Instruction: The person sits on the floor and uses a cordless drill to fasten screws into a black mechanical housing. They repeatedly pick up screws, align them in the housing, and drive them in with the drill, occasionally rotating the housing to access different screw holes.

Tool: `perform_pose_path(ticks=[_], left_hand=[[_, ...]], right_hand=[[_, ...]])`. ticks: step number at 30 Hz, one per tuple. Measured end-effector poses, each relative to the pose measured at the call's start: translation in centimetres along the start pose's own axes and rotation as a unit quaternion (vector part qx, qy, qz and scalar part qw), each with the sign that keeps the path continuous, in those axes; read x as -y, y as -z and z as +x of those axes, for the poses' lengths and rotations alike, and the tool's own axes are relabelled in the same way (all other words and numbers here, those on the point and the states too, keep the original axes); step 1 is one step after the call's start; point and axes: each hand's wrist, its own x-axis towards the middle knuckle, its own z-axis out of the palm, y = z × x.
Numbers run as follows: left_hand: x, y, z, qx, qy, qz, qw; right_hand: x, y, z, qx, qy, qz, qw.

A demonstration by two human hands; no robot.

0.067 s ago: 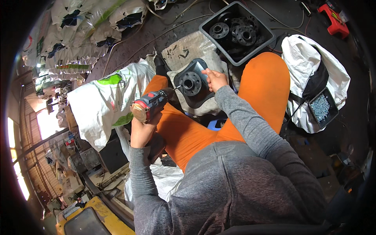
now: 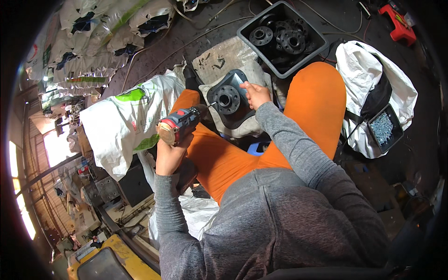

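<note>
My left hand (image 2: 171, 155) is wrapped round the grip of a cordless drill (image 2: 181, 122) with a red and dark grey body. Its thin bit points right, with the tip at the left edge of a round black metal flange (image 2: 226, 100) that has a centre bore and a ring of holes. Under the flange lies a dark rounded plate (image 2: 237, 77), on a pale cloth pad between my legs. Just right of the flange, above the plate, my right hand (image 2: 257, 95) is closed in a pinch; whatever its fingertips hold is too small to make out.
A grey bin (image 2: 242, 41) of black flanges stands ahead. At the right, a black tray (image 2: 396, 135) of silver screws sits by a white sack (image 2: 354, 60). Another white sack (image 2: 107, 121) is at the left. Hoses cross the floor near a red tool (image 2: 396, 25).
</note>
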Motion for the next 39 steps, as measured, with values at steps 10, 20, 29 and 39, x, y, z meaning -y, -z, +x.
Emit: perform_pose_path(ticks=[10,20,29,39], left_hand=[[1.1,0.2,3.2,0.059,-0.008,0.069,0.996],[-0.7,0.4,3.7,0.043,0.076,-0.007,0.996],[0.7,1.0,4.7,0.041,0.092,-0.008,0.995],[0.3,0.8,4.8,0.045,0.104,-0.014,0.993]], right_hand=[[-3.1,-0.8,3.7,-0.019,0.138,-0.256,0.957],[-2.0,-2.2,1.3,-0.021,0.12,-0.155,0.98],[-1.8,-3.2,0.3,-0.04,0.131,-0.124,0.983],[-1.4,-3.0,-0.4,-0.052,0.109,-0.138,0.983]])
